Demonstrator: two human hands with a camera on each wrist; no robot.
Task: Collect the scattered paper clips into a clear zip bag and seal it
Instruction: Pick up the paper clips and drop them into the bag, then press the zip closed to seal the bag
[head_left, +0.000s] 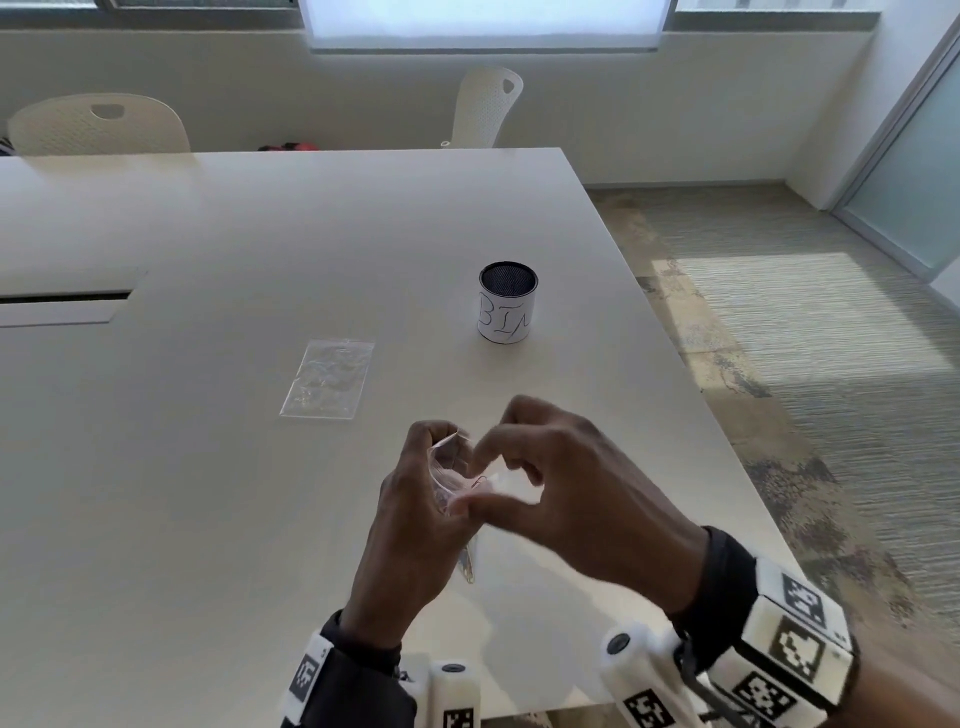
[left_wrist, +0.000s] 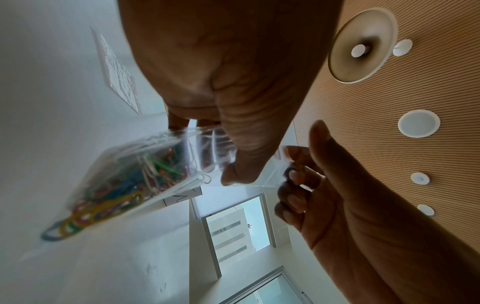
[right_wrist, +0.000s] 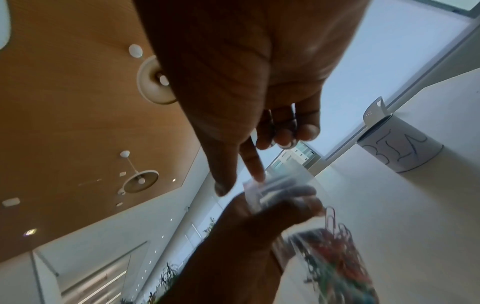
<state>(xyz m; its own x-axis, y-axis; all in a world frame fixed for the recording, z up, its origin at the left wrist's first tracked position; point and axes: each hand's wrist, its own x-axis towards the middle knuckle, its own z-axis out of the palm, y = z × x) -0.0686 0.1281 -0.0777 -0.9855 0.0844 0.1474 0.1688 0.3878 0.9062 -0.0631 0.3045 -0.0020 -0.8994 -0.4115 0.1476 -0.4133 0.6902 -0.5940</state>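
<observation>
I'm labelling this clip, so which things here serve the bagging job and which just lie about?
In the job:
zip bag
paper clips
left hand
right hand

Lying about:
spare bag flat on the table
cup marked BIN
chairs

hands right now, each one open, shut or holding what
Left hand: fingers curled round the top of the clear zip bag of paper clips, held above the table.
Right hand: fingers pinching the same bag's open top edge.

Head view looks down from above — both wrist views look up, close, sharing the zip bag (left_wrist: 135, 176).
</observation>
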